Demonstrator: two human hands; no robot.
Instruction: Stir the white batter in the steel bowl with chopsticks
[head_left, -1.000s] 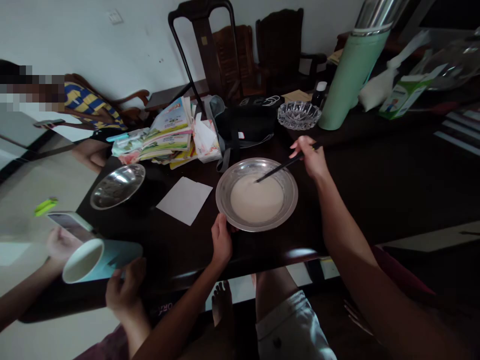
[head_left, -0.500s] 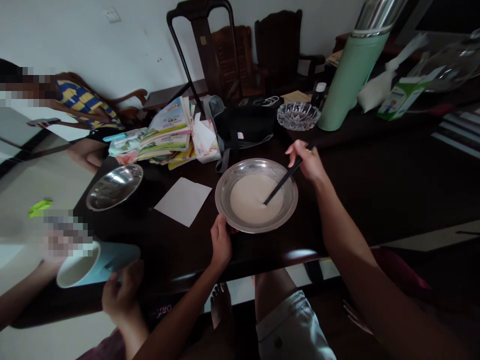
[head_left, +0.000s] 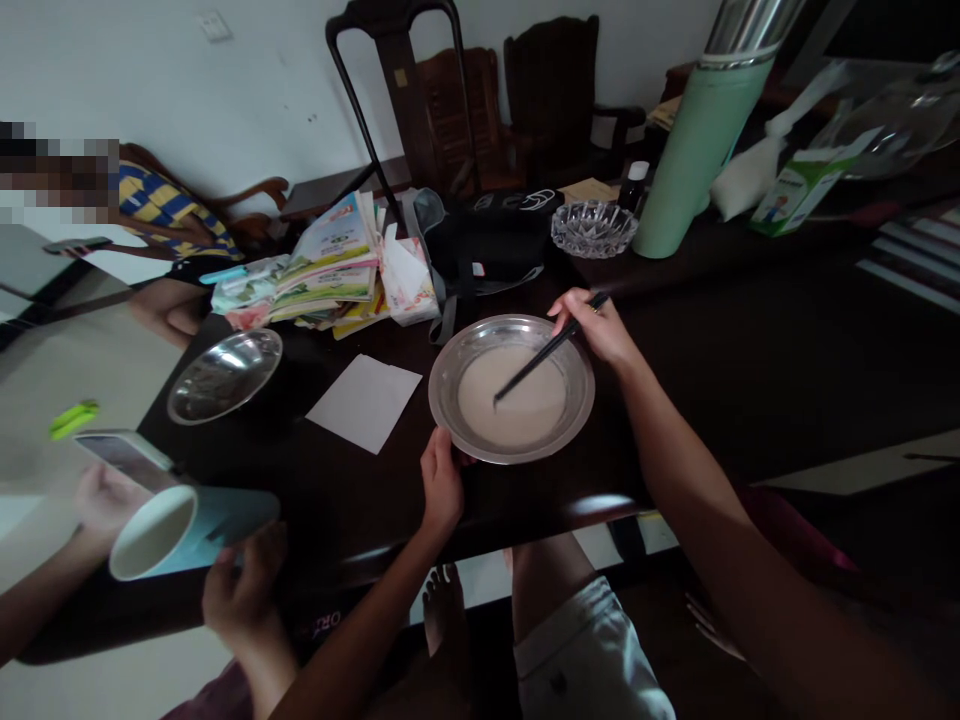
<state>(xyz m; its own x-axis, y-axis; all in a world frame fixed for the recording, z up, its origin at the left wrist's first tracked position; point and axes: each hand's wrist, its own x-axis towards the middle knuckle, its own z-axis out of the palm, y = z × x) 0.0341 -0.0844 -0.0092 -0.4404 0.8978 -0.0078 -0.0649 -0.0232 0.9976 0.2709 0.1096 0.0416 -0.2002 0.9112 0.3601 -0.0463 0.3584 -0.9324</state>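
Observation:
A wide metal bowl (head_left: 450, 415) stands on the dark table, holding a pale, milky batter (head_left: 517, 420). My left hand (head_left: 441, 482) pinches the near left rim, its thumb on top and the other fingers partly hidden below. Above the far right of the bowl, my right hand (head_left: 596, 325) is closed around black chopsticks (head_left: 536, 360). Their tips dip into the batter left of its middle. A white sheet of paper (head_left: 365, 402) lies flat to the left of the bowl.
Another metal bowl (head_left: 225, 375) sits at the left edge. Nearby, a person's hands hold a light blue cup (head_left: 225, 520) and a phone (head_left: 127, 455). Books (head_left: 330, 260), a black bag (head_left: 487, 245), a glass ashtray (head_left: 592, 230) and a green thermos (head_left: 697, 150) line the back.
My right hand has moved left with the chopsticks, and their tips have shifted left through the batter. My left hand stays at the bowl's rim.

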